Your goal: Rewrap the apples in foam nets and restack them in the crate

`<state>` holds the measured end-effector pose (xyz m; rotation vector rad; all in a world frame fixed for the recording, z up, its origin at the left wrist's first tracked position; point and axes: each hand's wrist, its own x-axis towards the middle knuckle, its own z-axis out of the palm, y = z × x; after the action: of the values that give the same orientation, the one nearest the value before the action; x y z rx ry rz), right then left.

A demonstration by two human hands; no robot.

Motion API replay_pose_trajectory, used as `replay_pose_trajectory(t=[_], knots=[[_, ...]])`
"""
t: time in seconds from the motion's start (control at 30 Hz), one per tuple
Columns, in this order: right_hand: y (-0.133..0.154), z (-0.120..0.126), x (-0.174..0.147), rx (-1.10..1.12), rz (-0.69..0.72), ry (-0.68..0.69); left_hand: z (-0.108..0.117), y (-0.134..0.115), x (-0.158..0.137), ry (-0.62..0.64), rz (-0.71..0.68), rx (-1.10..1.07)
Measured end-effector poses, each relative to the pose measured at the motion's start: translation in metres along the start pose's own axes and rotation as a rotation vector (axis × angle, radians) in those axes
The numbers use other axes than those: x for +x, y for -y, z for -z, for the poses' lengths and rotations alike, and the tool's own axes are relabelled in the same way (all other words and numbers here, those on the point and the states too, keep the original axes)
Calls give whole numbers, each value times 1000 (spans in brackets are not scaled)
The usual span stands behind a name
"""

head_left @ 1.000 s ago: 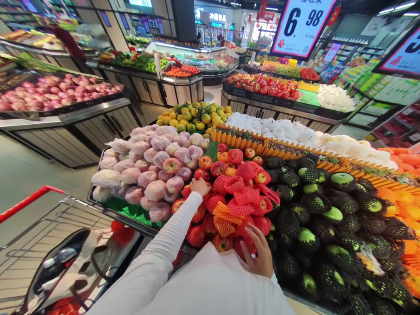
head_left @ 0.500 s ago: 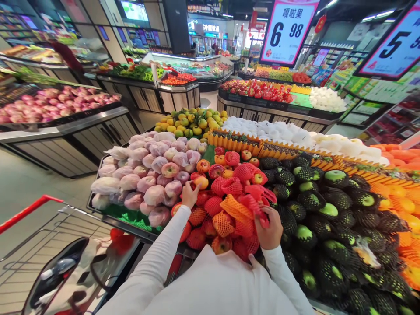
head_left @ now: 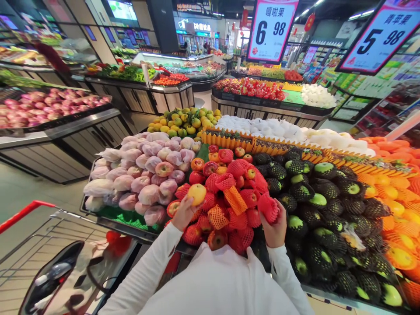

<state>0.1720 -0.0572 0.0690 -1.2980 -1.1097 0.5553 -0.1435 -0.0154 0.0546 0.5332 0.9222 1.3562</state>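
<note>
My left hand [head_left: 183, 214] is closed around a bare yellow-orange apple [head_left: 197, 194], lifted over the left side of the red apple pile. At the pile's right side, my right hand [head_left: 276, 225] grips a red foam net [head_left: 269, 207]; whether a fruit sits inside it, I cannot tell. Between the hands lie several apples in red foam nets [head_left: 236, 218]. An orange foam net [head_left: 235, 200] rests flattened on top, and another orange net covers an apple [head_left: 217, 217] near the front.
Paper-wrapped apples [head_left: 141, 186] fill the left of the stand, and green fruit in black nets [head_left: 323, 227] the right. A shopping cart [head_left: 49, 232] holding bags stands at lower left. Price signs [head_left: 272, 30] hang above. Onions [head_left: 49, 105] are on another stand.
My left hand has raised the yellow-orange apple off the pile and drawn it nearer. My right hand has turned and lifted a red net, which now looks rounder. The view has shifted slightly right.
</note>
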Motion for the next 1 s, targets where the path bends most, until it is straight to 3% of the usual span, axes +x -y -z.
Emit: replay_pose_trajectory(t=[0.13,0.3,0.4,0.5,0.6,0.73,0.83,0.93,1.0], knots=[[9,12,-14,-21,36,128,-16,28,-47,145,141,7],[21,21,-43,-98,195,339,-43,63,-94,494,358,-82],[21,29,-57,-111,278,464,-57,88,-109,548,440,-138],[20,45,-63,-41,331,609,-72,105,-118,493,405,-144],[19,68,-64,110,203,695,-89,110,-127,416,345,-135],[10,97,-60,365,-165,695,-111,116,-145,388,282,-117],[-4,116,-54,395,-364,835,-125,131,-157,345,244,-132],[-17,135,-44,382,-447,957,-138,154,-165,338,214,-109],[-22,150,-33,359,-447,895,-149,169,-168,345,203,-87]])
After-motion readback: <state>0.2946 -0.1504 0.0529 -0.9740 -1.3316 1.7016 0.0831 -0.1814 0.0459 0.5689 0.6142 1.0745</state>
